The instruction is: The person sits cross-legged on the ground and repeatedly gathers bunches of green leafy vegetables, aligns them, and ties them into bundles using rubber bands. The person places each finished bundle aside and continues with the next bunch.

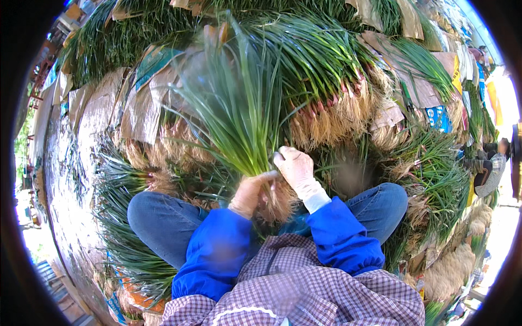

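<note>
My left hand [250, 194], in a pale glove, grips a bunch of spring onions [248, 138] around its lower stems. The long green leaves fan upward, away from me, and look slightly blurred. Below the grip, the bunch's pale roots [276, 203] hang over my lap. My right hand [297, 167], also gloved, is at the right side of the stems with its fingers curled. Whether a stem is pinched between them I cannot tell. Just beyond the hands lies a thick row of spring onions [326, 73] with reddish stem bases and tan roots.
My crossed legs in jeans [163, 224] lie under my forearms. Loose spring onions [432, 183] are heaped at my right, and more [130, 248] at my left. Brown paper sheets [140, 106] cover parts of the piles. Another person's foot [483, 178] shows at the far right.
</note>
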Demonstrator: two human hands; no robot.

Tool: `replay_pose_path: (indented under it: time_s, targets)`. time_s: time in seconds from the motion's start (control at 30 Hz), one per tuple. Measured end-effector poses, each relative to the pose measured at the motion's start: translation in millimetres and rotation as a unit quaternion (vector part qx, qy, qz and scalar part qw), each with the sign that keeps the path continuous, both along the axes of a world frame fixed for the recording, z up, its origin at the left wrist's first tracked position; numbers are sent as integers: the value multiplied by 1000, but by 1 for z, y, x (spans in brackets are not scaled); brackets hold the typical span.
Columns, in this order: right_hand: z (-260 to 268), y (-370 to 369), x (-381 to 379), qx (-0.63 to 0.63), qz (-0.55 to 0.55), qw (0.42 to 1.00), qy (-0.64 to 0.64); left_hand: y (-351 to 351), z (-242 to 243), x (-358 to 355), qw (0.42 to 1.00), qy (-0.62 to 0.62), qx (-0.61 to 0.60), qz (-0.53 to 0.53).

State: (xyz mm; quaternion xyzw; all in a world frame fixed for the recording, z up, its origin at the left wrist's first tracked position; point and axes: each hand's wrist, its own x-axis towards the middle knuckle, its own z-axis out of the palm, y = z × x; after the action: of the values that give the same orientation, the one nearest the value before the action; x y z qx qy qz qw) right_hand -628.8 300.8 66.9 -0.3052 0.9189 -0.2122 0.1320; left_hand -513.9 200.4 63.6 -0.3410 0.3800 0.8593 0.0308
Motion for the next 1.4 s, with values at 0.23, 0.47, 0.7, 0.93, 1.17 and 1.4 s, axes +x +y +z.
replay_pose_path:
  time_s: [0.23,0.47,0.7,0.93,1.17,1.4]
  targets:
    - [11,12,23,-431,-275,752,-416,-10,3,2,997,7,75,31]
    - [32,-1,53,-384,-188,867,-254,-26,18,8,999,-18,35,23]
    - [13,36,-5,-238,-10,906,-351,-31,18,20,997,-32,59,-37]
    - [6,13,-12,-50,240,967,66,-36,26,16,990,-31,-22,-134]
    - [-2,13,-168,109,-188,974,65,-34,80,4,993,62,95,46]
    - [60,17,-38,29,51,981,183,-37,43,-6,999,36,28,-8]
